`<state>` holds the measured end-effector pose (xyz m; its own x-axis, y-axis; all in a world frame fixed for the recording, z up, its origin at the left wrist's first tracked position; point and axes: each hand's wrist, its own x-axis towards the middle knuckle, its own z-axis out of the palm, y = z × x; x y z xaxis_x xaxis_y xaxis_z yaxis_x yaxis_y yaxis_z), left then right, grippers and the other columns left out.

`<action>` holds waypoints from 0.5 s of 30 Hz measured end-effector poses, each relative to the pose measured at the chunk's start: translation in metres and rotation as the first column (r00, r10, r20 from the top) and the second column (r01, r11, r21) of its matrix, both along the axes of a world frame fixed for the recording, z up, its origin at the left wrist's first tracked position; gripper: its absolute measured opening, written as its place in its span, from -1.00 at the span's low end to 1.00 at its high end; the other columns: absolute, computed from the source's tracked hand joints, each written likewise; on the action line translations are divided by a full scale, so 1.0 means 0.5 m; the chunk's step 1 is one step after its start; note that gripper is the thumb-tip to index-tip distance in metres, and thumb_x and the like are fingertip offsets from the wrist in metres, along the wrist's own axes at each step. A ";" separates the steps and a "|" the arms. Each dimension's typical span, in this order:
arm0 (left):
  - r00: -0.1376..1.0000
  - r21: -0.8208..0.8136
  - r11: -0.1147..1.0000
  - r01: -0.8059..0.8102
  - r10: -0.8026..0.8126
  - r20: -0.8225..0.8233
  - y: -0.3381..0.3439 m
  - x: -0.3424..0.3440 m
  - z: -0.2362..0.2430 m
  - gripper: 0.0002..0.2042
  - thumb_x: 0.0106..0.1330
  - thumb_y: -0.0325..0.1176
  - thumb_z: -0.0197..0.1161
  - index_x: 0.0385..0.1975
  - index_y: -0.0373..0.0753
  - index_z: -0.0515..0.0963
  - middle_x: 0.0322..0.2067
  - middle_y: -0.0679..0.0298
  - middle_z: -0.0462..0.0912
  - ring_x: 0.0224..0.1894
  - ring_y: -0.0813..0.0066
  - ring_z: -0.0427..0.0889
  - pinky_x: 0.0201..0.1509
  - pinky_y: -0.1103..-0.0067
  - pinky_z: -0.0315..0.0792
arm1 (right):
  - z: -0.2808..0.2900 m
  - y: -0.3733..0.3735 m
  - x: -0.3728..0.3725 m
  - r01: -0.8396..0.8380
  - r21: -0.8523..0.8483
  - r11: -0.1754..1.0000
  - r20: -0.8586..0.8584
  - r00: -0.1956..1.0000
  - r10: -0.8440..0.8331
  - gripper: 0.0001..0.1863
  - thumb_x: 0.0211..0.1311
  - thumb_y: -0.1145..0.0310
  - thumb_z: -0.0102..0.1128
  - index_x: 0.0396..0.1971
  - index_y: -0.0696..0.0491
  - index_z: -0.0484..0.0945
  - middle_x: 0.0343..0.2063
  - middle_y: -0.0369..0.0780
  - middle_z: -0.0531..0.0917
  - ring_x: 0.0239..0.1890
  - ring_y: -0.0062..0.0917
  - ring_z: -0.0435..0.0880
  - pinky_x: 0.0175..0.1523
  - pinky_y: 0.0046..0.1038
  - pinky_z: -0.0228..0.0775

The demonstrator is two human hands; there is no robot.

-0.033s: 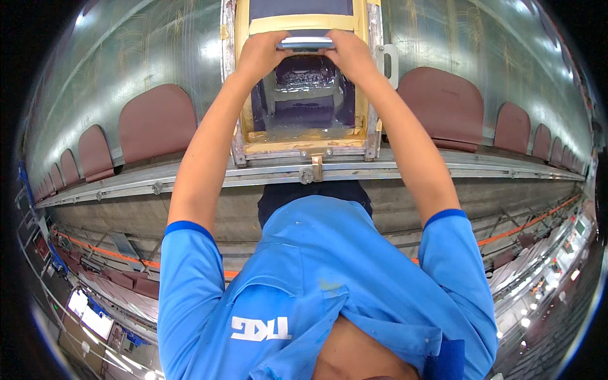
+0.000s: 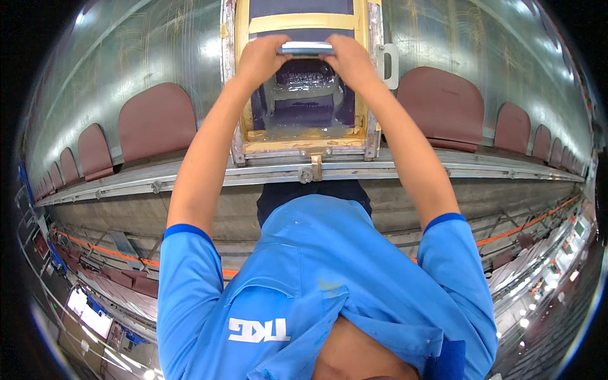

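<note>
Both ends of a squeegee point(image 2: 306, 49) with a pale top edge and a blue-grey body are gripped, one by each hand. My left hand point(image 2: 258, 60) is closed round its left end, and my right hand point(image 2: 352, 60) holds the right end. The squeegee lies crosswise over a printing screen point(image 2: 372, 136) with a metal frame and yellow tape along its inner edges. On the dark purple mesh point(image 2: 303, 115) below it, wet, glossy, clear-looking ink point(image 2: 305, 92) is spread. The squeegee's lower edge is hard to make out.
Maroon flat panels with rounded ends point(image 2: 157, 116) line a long shiny metal table point(image 2: 430, 38) on both sides of the screen. A metal rail point(image 2: 234, 176) runs along the near edge, with a brass-coloured clamp point(image 2: 316, 167) at the screen. A white handle point(image 2: 390, 66) sticks out from the frame's right side.
The squeegee and both hands have shifted slightly toward me over the screen. My grip on both ends is the same.
</note>
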<state>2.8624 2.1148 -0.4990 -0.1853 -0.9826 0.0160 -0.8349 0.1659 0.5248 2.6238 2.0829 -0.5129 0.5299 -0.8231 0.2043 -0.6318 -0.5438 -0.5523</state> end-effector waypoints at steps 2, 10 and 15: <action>0.999 -0.014 1.000 0.017 -0.017 0.040 0.074 -0.016 -0.017 -0.71 0.16 -0.36 0.43 -0.09 -0.14 0.67 -0.28 0.09 0.72 -0.19 0.06 0.70 -0.15 0.28 0.55 | -0.003 0.081 -0.017 0.006 0.011 1.000 -0.012 1.000 -0.006 -0.70 0.14 0.38 0.38 -0.18 0.14 0.51 -0.24 -0.02 0.63 -0.10 -0.04 0.59 -0.01 -0.12 0.43; 0.998 0.001 1.000 -0.015 0.015 -0.065 0.221 -0.052 0.019 -0.76 0.14 -0.38 0.41 -0.16 -0.11 0.65 -0.21 0.23 0.71 -0.10 0.11 0.66 -0.05 0.28 0.52 | -0.013 0.096 -0.123 0.178 0.220 0.959 0.283 0.929 -0.237 -0.55 0.25 0.25 0.38 0.09 0.09 0.55 -0.21 -0.16 0.63 -0.12 -0.35 0.59 0.03 -0.26 0.44; 0.992 -0.040 0.998 0.048 -0.053 -0.116 0.245 -0.062 0.035 -0.70 0.16 -0.37 0.42 -0.09 -0.15 0.63 -0.15 0.18 0.69 -0.04 0.08 0.63 0.02 0.29 0.50 | -0.123 -0.052 -0.232 0.518 0.285 0.806 0.233 0.778 -0.583 -0.64 0.31 0.15 0.31 0.00 0.02 0.62 -0.06 -0.04 0.66 -0.01 -0.18 0.62 0.10 -0.26 0.41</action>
